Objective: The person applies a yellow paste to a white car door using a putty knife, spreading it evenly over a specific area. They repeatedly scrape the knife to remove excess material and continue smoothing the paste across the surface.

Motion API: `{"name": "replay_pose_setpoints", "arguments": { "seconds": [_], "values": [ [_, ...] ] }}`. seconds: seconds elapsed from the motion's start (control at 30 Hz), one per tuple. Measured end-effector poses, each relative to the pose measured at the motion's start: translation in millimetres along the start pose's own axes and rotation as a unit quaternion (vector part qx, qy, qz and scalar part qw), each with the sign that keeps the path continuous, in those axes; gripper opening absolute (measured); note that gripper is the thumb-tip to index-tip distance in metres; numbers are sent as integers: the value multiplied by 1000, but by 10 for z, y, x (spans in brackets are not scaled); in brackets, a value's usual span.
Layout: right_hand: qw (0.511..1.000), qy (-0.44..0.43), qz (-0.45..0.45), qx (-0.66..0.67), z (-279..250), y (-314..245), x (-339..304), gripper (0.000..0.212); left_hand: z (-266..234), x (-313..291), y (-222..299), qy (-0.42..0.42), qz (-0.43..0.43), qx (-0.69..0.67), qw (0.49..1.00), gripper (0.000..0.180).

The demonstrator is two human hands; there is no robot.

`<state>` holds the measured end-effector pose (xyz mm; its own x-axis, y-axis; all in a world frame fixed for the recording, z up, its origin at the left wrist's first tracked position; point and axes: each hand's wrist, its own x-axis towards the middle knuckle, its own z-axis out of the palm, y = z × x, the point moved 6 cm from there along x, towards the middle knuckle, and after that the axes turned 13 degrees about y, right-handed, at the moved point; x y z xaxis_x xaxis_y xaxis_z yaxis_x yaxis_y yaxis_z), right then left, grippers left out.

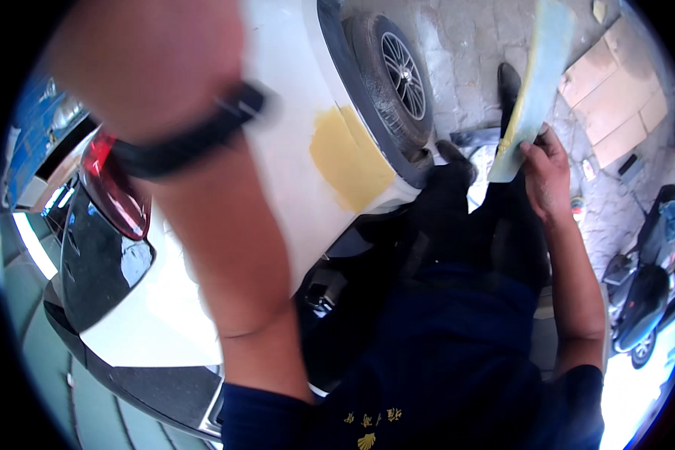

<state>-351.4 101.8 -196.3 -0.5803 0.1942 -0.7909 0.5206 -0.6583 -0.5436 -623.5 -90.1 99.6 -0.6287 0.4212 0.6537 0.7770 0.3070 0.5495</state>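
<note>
My right hand [547, 171] grips the lower end of a long, flat, pale yellow and blue board [538, 82] that points up and away over the paving. My left forearm rises close to the camera with a black band [195, 135] on the wrist. Above the band my left hand [139, 64] is a large blur, and its fingers cannot be made out. Below both arms stands a white car [277, 142] with a yellow filler patch [346, 157] on the rear panel, just behind the rear wheel [394, 75]. Neither hand touches the patch.
The red tail light [115, 191] and dark rear window [101, 262] lie at the left. Flat cardboard sheets [615, 97] cover the grey paving at the upper right. A dark scooter [643, 292] is parked at the right edge. Small items [577, 204] lie near my right wrist.
</note>
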Motion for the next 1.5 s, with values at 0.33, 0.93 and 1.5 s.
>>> {"name": "replay_pose_setpoints", "arguments": {
  "seconds": [0.33, 0.93, 1.5],
  "values": [
    [995, -34, 89, 2, 97, -146, -350, 30, 502, -2206, 1778, -110, -493, -217, 835, 18],
    [820, -431, 92, -366, 1226, -506, -1600, 23, -94, -3100, 2352, 274, -567, -97, 771, 41],
    [976, -99, -128, -144, 3068, -2623, 612, 58, -8, -2924, 2476, 422, -580, -15, 696, 43]
  ]
}}
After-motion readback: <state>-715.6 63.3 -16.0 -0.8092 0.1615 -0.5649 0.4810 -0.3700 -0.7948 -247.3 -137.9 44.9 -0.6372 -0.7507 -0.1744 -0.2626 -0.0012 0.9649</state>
